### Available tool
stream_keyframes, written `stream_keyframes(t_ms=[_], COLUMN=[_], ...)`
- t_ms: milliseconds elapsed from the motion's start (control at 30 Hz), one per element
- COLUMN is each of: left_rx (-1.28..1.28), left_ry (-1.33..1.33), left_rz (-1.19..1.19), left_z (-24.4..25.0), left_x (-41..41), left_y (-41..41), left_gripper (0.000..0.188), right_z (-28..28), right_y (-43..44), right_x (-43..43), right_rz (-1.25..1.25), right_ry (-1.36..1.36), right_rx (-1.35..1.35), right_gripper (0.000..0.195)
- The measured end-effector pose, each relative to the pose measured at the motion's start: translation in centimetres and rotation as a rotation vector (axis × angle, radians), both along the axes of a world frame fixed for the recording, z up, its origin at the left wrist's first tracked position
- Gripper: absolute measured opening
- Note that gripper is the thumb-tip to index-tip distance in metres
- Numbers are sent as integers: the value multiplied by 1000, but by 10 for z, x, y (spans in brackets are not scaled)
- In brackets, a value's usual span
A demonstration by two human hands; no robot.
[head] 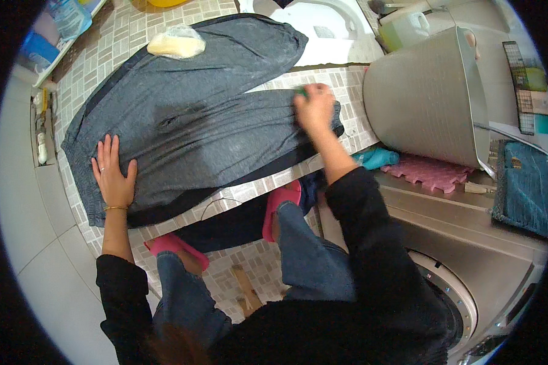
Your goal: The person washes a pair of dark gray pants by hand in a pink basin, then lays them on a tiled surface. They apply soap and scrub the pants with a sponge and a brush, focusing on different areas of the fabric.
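Observation:
A pair of dark grey sweatpants (182, 114) lies spread across a tiled ledge (292, 171), with wet, darker patches on the cloth. My left hand (113, 178) presses flat near the elastic waistband, fingers apart. At the cuff of the nearer leg, my right hand (315, 107) is blurred and curled around a small green object (302, 91). Most of that object is hidden by the fingers, so its kind is unclear. On the farther leg rests a pale yellow bar of soap (176, 43), partly in clear plastic wrap.
Beyond the sweatpants is a white squat toilet (319, 27). To the right, a large grey tub (420, 96) stands beside a pink foam mat (429, 172) and a turquoise cloth (378, 159). A front-loading washing machine (466, 228) flanks my right side; dark fabric (223, 228) lies below the ledge.

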State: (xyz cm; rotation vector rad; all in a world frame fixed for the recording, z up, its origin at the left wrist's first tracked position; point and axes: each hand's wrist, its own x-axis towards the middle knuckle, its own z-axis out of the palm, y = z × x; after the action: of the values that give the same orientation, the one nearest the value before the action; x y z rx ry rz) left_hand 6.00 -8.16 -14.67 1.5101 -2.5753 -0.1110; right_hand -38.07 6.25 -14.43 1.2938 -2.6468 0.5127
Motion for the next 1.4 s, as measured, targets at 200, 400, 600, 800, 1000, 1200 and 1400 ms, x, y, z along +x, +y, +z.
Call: stream_keyframes(t_ms=[200,400,600,800,1000,1200,1400], left_rx=[-27,-8,-36,-31,-53,-52,-50], left_ry=[62,75,88,62,88,66,57], left_rz=[-36,-8,-41,2,-68,-18,-68], left_z=[-8,0,-10,0,-16,-4,-13], left_x=[5,0,3,6,1,6,4], left_y=[-3,0,-3,1,-5,-1,-5], left_gripper=[68,67,67,67,67,67,67], right_z=[-1,5,-2,8,2,17,-2], right_y=[-14,4,3,-2,-44,14,-5], right_x=[27,-10,31,22,125,-29,128], right_rz=[337,48,372,-69,537,-205,749], right_ry=[-84,-82,-99,-42,-125,-181,-286], right_rx=[42,17,-51,-21,-77,-13,-51], right_gripper=[25,27,34,30,28,28,36])
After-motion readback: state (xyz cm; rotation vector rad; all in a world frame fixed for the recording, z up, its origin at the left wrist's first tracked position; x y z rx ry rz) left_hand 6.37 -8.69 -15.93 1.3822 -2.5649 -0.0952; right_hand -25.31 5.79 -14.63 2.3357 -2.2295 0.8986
